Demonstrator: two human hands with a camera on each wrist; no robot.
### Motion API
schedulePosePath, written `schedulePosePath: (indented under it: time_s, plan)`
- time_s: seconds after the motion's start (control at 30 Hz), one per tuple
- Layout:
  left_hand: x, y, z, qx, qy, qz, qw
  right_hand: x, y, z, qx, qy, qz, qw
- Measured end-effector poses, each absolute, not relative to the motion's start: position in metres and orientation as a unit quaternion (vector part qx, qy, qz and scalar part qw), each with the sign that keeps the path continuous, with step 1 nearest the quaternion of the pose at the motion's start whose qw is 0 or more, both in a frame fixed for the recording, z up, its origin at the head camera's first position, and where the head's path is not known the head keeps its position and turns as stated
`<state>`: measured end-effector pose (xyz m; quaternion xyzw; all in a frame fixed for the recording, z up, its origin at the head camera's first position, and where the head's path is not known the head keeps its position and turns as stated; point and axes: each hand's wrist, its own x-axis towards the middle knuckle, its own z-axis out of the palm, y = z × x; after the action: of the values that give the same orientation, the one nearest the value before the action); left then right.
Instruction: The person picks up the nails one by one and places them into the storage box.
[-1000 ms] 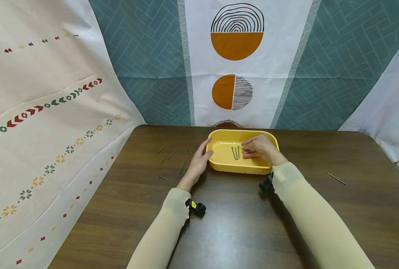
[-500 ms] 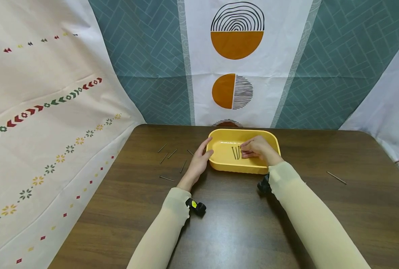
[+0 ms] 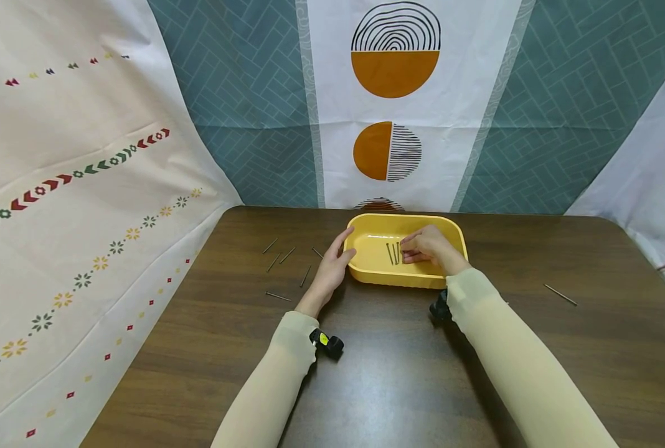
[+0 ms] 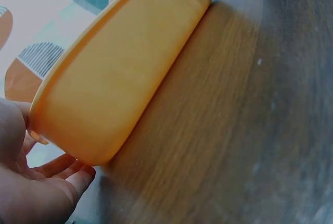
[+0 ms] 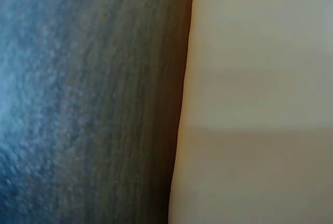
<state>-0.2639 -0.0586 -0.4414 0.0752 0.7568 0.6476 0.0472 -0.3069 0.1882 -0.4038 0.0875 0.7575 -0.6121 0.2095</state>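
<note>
A shallow yellow tray (image 3: 391, 277) stands near the back edge of the table in the head view. My left hand (image 3: 330, 274) holds its left end; in the left wrist view the thumb is at the rim and the fingers touch the outer wall (image 4: 117, 73). My right hand (image 3: 430, 244) reaches inside the tray and pinches a thin metal nail by its fingertips, the nail partly hidden. Just left of it, several nails (image 3: 393, 254) lie side by side on the tray floor. The right wrist view shows no hand, only a blurred pale surface and tabletop.
Several loose nails (image 3: 278, 296) are scattered on the dark wooden table (image 3: 209, 348) left of the tray. One more nail (image 3: 560, 295) lies on the right, beyond the right forearm. A patterned cloth (image 3: 391, 74) hangs behind the table's back edge.
My right hand has shifted slightly left inside the tray, bringing its nail close beside the row of nails, and then stays there. The left hand keeps its place on the tray.
</note>
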Motion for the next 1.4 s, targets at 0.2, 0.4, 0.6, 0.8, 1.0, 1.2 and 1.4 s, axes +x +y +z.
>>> schedulePosePath:
  time_s: [0.2, 0.4, 0.6, 0.8, 1.0, 1.2, 1.4]
  plan:
    - [-0.2638, -0.0585, -0.4421, 0.074, 0.756, 0.649, 0.047, -0.3058, 0.1874, -0.4034, 0.08, 0.762, -0.609, 0.204]
    - [-0.2631, -0.0582, -0.4426, 0.076, 0.754, 0.651, 0.045, -0.3056, 0.188, -0.4039, 0.075, 0.764, -0.607, 0.207]
    - [-0.2643, -0.0574, -0.4419, 0.073, 0.753, 0.652, 0.046, -0.3078, 0.1885, -0.4036, 0.072, 0.767, -0.603, 0.208]
    - [-0.2646, -0.0568, -0.4409, 0.071, 0.755, 0.65, 0.048, -0.3087, 0.1896, -0.4031, 0.068, 0.767, -0.602, 0.209]
    - [-0.2651, -0.0565, -0.4412, 0.073, 0.756, 0.649, 0.047, -0.3082, 0.1898, -0.4019, 0.066, 0.765, -0.605, 0.21]
    - [-0.2651, -0.057, -0.4412, 0.074, 0.752, 0.653, 0.048, -0.3082, 0.1893, -0.4029, 0.069, 0.763, -0.609, 0.206]
    - [-0.2647, -0.0573, -0.4415, 0.074, 0.754, 0.651, 0.048, -0.3069, 0.1892, -0.4029, 0.066, 0.76, -0.614, 0.203]
